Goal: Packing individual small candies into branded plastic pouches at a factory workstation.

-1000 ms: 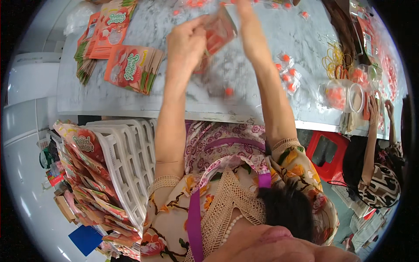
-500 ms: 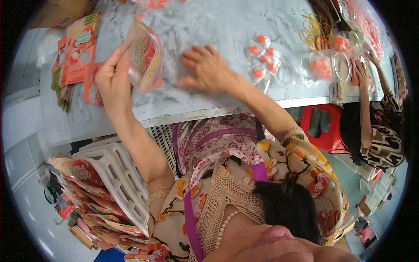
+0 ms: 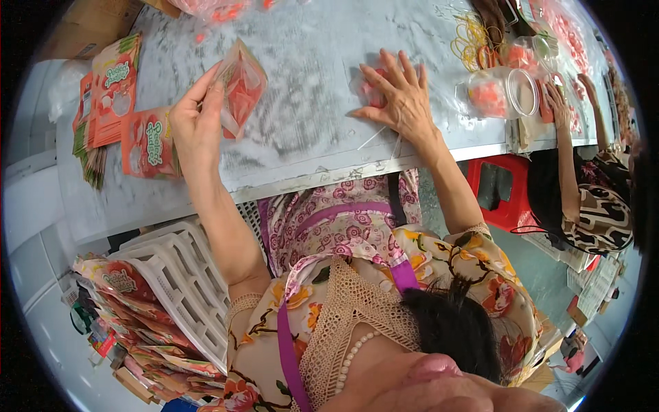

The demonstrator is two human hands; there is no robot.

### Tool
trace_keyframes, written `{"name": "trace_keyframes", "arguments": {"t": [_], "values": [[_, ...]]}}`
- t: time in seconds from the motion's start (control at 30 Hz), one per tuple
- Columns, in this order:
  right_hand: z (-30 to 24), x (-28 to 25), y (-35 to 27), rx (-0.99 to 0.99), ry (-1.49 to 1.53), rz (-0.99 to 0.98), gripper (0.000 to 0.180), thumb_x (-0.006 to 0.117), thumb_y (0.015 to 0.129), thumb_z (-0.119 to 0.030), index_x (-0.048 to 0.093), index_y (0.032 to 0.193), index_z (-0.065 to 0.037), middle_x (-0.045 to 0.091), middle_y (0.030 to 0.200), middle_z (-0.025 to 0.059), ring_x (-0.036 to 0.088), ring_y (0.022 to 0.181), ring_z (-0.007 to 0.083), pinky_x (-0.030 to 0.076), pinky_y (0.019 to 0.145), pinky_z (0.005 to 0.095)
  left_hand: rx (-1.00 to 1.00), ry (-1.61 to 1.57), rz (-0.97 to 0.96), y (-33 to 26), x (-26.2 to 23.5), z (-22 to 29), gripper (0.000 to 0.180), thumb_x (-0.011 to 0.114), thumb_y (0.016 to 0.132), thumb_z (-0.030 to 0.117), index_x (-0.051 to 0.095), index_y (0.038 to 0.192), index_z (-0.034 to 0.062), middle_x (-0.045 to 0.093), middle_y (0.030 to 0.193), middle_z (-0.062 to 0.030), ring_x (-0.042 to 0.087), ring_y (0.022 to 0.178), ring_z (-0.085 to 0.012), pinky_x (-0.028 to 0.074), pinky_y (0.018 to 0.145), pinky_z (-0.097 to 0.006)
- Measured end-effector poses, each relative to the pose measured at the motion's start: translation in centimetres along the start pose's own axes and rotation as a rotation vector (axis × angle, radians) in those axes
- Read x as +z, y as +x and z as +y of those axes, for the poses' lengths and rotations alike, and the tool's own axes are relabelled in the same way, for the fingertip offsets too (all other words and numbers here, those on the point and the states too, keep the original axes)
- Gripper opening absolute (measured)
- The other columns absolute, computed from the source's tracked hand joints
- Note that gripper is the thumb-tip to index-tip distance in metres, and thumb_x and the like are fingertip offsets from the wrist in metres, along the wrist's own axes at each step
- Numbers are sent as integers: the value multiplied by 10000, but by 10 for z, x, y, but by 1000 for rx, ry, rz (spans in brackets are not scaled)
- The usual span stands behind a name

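Observation:
Between its thumb and fingers my left hand (image 3: 195, 113) pinches the edge of a red packaging pouch (image 3: 244, 93), held with its mouth spread apart above the table. My right hand (image 3: 405, 99) rests palm down with fingers spread over a small group of red wrapped lollipops (image 3: 371, 86). White sticks poke out below that hand, and the palm hides most of the candies. Beside my left wrist lies a flat red pouch (image 3: 145, 143), next to a stack of similar pouches (image 3: 113, 93).
A clear jar (image 3: 489, 93) of orange-red candies lies on the table's right, near yellow rubber bands (image 3: 472, 44). Beyond it a co-worker's hand (image 3: 556, 103) rests. A red stool (image 3: 515, 192) stands below the table edge. White crates (image 3: 175, 268) with pouches are at lower left.
My right hand has moved right, from the middle of the table onto the lollipops. My left hand has shifted slightly right with the pouch, which has turned and tilted.

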State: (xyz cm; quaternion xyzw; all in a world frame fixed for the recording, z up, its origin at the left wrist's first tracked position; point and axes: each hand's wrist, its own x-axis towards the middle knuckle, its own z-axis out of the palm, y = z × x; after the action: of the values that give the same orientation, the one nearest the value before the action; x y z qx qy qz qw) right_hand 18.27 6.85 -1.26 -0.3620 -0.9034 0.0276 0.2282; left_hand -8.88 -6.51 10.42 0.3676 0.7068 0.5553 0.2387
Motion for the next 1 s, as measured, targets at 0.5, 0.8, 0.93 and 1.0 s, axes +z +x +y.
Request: {"name": "trace_keyframes", "arguments": {"t": [0.5, 0.8, 0.93, 1.0], "values": [[-20, -1, 26, 515, 1042, 235, 103, 751, 814, -155, 677, 829, -86, 570, 723, -58, 556, 627, 128, 482, 602, 264, 119, 74, 6, 4, 35, -2, 300, 587, 902, 141, 672, 1171, 37, 712, 870, -76, 618, 767, -76, 493, 699, -221], [-106, -55, 107, 523, 2144, 415, 251, 707, 862, -233, 623, 1036, -73, 637, 892, 3, 565, 733, 89, 437, 653, 237, 23, 274, -26, 3, 75, 26, 346, 506, 862, 96, 667, 1166, 66, 603, 633, -163, 577, 552, -174, 475, 595, -321], [-106, -37, 101, 486, 1963, 464, 296, 715, 841, -165, 595, 1082, -42, 651, 1021, 64, 622, 880, 148, 495, 780, 283, 17, 257, -72, 3, 81, 30, 362, 485, 867, 69, 642, 1192, 37, 617, 670, -180, 592, 565, -204, 484, 612, -344], [-104, -35, 102, 444, 1915, 477, 310, 708, 842, -138, 586, 1105, -28, 651, 1067, 84, 629, 927, 164, 501, 824, 296, -20, 227, -72, 1, 83, 38, 360, 486, 867, 69, 642, 1189, 32, 628, 683, -181, 608, 584, -201, 492, 624, -345]]}}
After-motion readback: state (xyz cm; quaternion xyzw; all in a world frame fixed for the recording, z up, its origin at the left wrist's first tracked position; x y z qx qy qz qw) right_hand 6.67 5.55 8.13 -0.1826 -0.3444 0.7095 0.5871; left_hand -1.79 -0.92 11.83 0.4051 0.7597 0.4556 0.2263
